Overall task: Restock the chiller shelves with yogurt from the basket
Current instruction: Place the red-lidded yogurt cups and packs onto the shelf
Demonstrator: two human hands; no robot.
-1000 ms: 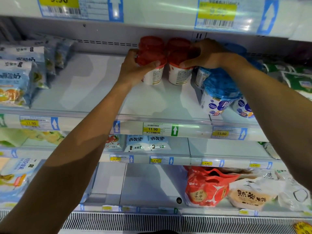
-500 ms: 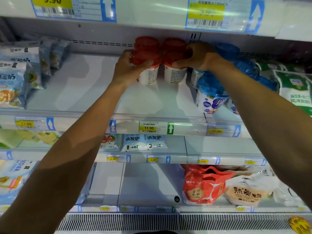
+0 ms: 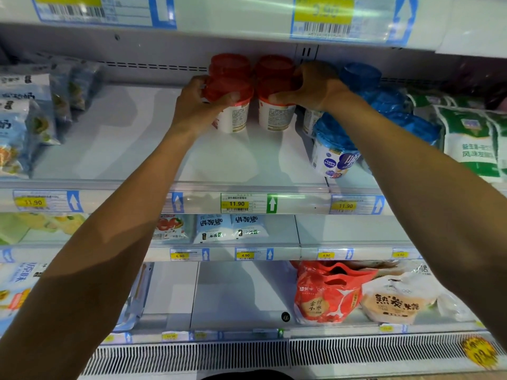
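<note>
Two red-lidded white yogurt tubs stand side by side on the white chiller shelf [image 3: 241, 165], with two more red-lidded tubs [image 3: 230, 63] behind them at the back wall. My left hand [image 3: 196, 105] grips the left front tub [image 3: 233, 116] around its red lid. My right hand [image 3: 312, 87] grips the right front tub [image 3: 275, 115] at its lid. Both tubs rest on the shelf. The basket is out of view.
Blue-lidded yogurt tubs [image 3: 333, 149] crowd the shelf right of my right hand, with green-and-white pouches [image 3: 469, 144] beyond. Bagged packs [image 3: 24, 119] fill the shelf's left end. Lower shelves hold milk pouches [image 3: 230, 227] and a red bag [image 3: 326, 292]. Price labels line the shelf edges.
Both hands keep hold of the two front red-lidded tubs. The view has shifted slightly, and the tubs sit a little further back on the shelf.
</note>
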